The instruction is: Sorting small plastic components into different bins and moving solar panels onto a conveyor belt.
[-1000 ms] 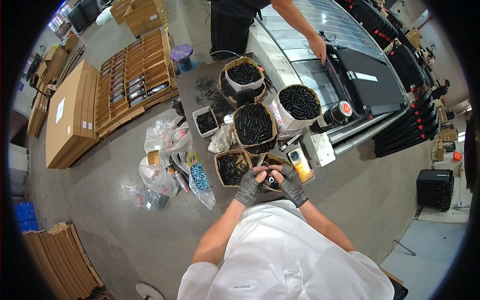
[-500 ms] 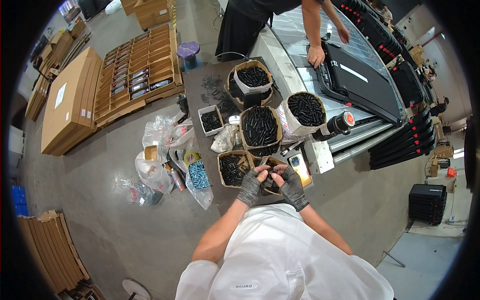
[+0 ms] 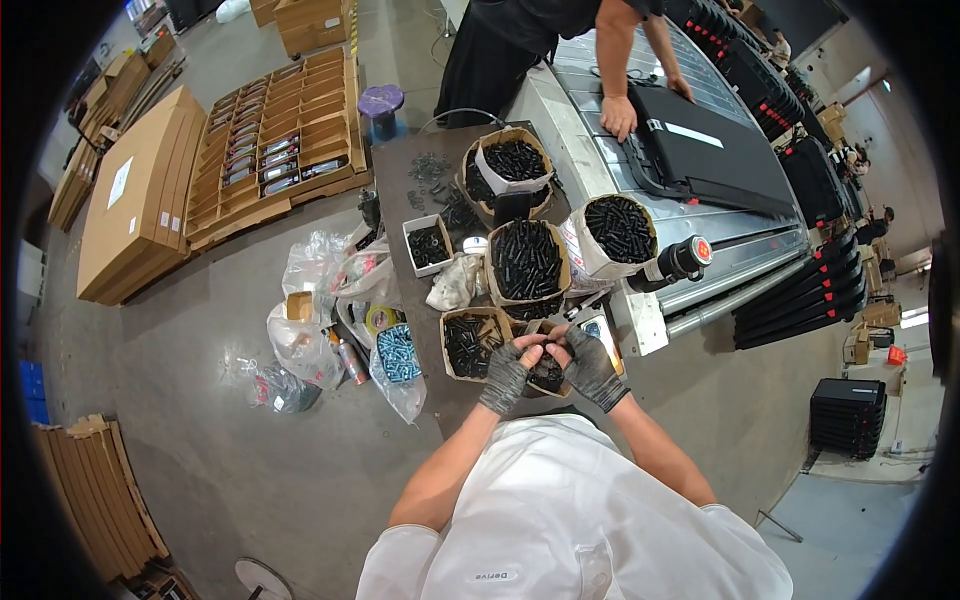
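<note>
Both my hands wear grey fingerless gloves and meet over a small open carton of black parts (image 3: 547, 378) at the table's near edge. My left hand (image 3: 511, 370) has thumb and fingers pinched together. My right hand (image 3: 592, 368) is closed too, its fingertips against the left ones. Whatever lies between them is too small to make out. Just left of my left hand stands a carton of black pieces (image 3: 470, 343). Beyond my hands is a larger carton full of short black cylindrical parts (image 3: 526, 258). A phone (image 3: 600, 335) lies partly hidden beside my right hand.
More black parts fill a carton (image 3: 617, 228) on the right and another (image 3: 512, 163) farther back. A white box (image 3: 427, 244) stands left. Blue screws (image 3: 398, 352) sit in a bag. Across the roller conveyor (image 3: 720, 265), a co-worker's hand (image 3: 619, 117) touches a black folded panel (image 3: 710, 150).
My hands stay together over the small carton, the right one shifted slightly and covering more of the phone. The co-worker's hands and the black panel have moved a little away along the conveyor.
</note>
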{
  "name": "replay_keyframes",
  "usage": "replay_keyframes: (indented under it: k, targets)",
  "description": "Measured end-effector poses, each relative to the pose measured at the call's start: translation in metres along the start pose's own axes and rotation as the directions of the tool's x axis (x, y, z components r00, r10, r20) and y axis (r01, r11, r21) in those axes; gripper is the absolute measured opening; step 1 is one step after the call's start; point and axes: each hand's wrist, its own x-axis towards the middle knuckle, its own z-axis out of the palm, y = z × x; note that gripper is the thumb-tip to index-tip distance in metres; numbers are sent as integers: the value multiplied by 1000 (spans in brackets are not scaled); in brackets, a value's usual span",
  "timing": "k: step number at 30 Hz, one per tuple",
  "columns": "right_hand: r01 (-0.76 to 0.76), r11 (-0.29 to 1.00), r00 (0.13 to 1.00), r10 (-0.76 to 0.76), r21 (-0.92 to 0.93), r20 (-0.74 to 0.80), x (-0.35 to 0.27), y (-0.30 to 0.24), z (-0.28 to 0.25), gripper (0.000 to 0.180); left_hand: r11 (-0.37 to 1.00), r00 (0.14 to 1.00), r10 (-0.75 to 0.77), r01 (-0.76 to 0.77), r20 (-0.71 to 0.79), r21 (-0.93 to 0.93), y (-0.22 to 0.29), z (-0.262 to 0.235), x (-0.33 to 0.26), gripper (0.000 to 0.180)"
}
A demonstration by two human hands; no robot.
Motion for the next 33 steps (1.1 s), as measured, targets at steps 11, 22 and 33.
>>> replay_keyframes:
  k: [11, 22, 33]
  targets:
    - [15, 998, 990, -23, 56, 138, 30, -10, -20, 14, 984, 997, 1, -16, 83, 179, 26, -3, 15, 45]
    - [77, 947, 993, -46, -312, 106, 148, 29, -25, 11, 996, 959, -79, 88, -270, 20, -6, -60, -15, 33]
    - [154, 899, 987, -158, -410, 25, 160, 41, -10, 21, 866, 947, 34, 131, -319, 482, -18, -85, -33, 25]
